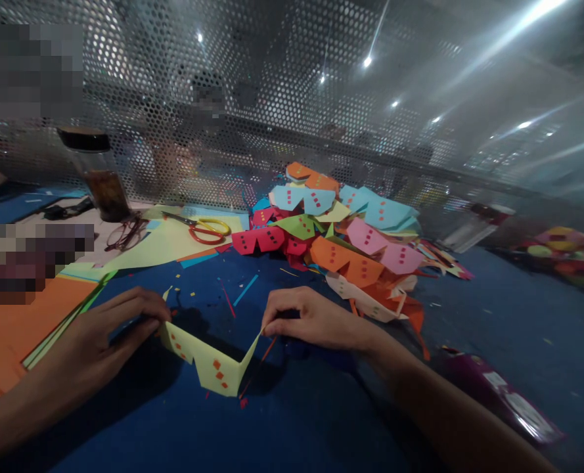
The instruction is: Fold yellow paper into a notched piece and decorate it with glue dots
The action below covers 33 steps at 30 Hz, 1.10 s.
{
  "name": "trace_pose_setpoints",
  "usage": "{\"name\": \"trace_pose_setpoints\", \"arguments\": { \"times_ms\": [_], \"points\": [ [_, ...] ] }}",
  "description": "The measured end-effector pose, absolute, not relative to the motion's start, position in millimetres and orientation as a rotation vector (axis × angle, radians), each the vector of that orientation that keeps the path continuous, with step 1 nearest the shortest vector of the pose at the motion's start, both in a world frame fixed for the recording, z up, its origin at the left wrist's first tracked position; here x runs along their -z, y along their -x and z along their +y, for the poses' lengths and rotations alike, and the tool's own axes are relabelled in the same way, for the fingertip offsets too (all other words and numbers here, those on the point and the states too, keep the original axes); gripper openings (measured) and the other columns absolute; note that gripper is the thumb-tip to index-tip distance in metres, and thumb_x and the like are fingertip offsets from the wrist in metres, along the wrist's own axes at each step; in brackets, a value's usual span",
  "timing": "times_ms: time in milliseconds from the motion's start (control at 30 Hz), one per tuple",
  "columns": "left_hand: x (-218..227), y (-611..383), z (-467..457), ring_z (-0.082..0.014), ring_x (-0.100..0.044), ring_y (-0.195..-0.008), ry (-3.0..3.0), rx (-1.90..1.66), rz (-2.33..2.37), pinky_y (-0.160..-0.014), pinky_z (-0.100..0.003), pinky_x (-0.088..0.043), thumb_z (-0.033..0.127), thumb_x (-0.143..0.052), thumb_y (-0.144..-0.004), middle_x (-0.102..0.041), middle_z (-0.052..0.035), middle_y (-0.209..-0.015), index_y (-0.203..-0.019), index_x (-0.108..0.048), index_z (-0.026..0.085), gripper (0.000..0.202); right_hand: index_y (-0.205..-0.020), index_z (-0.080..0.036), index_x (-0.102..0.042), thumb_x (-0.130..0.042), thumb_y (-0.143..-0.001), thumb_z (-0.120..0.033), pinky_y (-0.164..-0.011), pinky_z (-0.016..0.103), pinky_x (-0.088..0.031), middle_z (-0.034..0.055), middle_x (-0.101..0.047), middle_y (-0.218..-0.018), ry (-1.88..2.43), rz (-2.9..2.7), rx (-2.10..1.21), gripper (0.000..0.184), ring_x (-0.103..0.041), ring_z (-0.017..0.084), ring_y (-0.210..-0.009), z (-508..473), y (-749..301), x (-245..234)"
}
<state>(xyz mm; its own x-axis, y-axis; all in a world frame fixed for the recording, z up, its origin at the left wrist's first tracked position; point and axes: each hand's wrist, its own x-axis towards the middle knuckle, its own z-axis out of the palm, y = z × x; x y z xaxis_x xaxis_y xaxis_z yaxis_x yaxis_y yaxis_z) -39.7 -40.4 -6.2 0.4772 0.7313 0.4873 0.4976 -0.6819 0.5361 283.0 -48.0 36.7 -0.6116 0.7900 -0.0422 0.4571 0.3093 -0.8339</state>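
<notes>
A pale yellow folded paper piece (207, 361) with small orange squares stuck on it stands on the blue table top (296, 420). My left hand (109, 328) pinches its left end, fingers closed on the paper. My right hand (311, 318) pinches its right tip, fingers curled shut on it. The paper stretches between both hands in a W-like fold.
A heap of similar folded paper pieces (351, 243) in several colours lies behind. Scissors (205, 228), eyeglasses (124, 233) and a dark-lidded jar (99, 174) rest at the back left by a perforated metal screen. Orange paper sheets (20, 328) lie left; a purple packet (503, 394) lies right.
</notes>
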Motion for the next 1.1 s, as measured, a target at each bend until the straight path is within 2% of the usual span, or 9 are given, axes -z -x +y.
{"name": "trace_pose_setpoints", "arguments": {
  "times_ms": [267, 400, 700, 933, 1100],
  "points": [
    [7.4, 38.5, -40.8, -0.0121, -0.068, -0.08, -2.408, -1.029, 1.043, -0.071, -0.018, -0.052, 0.028, -0.052, -0.094, -0.068, 0.0023, -0.087, -0.091, -0.064, 0.028, 0.012, -0.084, -0.017, -0.073, -0.067, -0.09, -0.017, -0.071, 0.024, -0.045, -0.0007, -0.065, -0.083, 1.128, -2.234, -1.173, 0.008, -0.06, 0.011, -0.077, -45.0, -284.6, -33.4],
    [5.9, 36.6, -41.1, -0.0119, -0.068, -0.079, -2.405, -1.04, 1.04, -0.069, -0.018, -0.052, 0.028, -0.053, -0.094, -0.069, 0.002, -0.087, -0.091, -0.064, 0.028, 0.012, -0.093, -0.019, -0.075, -0.064, -0.093, -0.021, -0.079, 0.028, -0.048, 0.0022, -0.069, -0.092, 1.08, -2.265, -1.086, 0.011, -0.063, 0.014, -0.086, -41.6, -288.6, -30.1],
    [7.8, 37.7, -41.0, -0.0132, -0.067, -0.08, -2.408, -1.012, 1.059, -0.069, -0.019, -0.053, 0.03, -0.052, -0.095, -0.068, 0.001, -0.088, -0.092, -0.064, 0.027, 0.013, -0.114, -0.023, -0.07, -0.056, -0.096, -0.015, -0.085, 0.031, -0.049, 0.0045, -0.065, -0.104, 1.18, -2.293, -0.676, 0.025, -0.062, 0.015, -0.094, -42.3, -288.3, -30.6],
    [13.5, 38.9, -40.9, -0.0133, -0.066, -0.08, -2.415, -1.001, 1.037, -0.067, -0.021, -0.052, 0.027, -0.05, -0.097, -0.067, 0.0008, -0.089, -0.097, -0.063, 0.028, 0.013, -0.097, -0.019, -0.073, -0.063, -0.095, -0.027, -0.081, 0.028, -0.048, 0.0024, -0.062, -0.096, 1.083, -2.268, -0.746, 0.012, -0.062, 0.013, -0.089, -53.4, -274.5, -38.5],
    [18.8, 39.2, -39.6, -0.0134, -0.066, -0.08, -2.406, -1.023, 1.034, -0.066, -0.021, -0.053, 0.027, -0.05, -0.096, -0.068, 0.0007, -0.089, -0.098, -0.063, 0.029, 0.013, -0.092, -0.017, -0.072, -0.069, -0.091, -0.024, -0.081, 0.025, -0.047, 0.0017, -0.061, -0.095, 1.047, -2.317, -0.811, 0.008, -0.061, 0.012, -0.088, -57.5, -271.6, -40.0]
  ]
}}
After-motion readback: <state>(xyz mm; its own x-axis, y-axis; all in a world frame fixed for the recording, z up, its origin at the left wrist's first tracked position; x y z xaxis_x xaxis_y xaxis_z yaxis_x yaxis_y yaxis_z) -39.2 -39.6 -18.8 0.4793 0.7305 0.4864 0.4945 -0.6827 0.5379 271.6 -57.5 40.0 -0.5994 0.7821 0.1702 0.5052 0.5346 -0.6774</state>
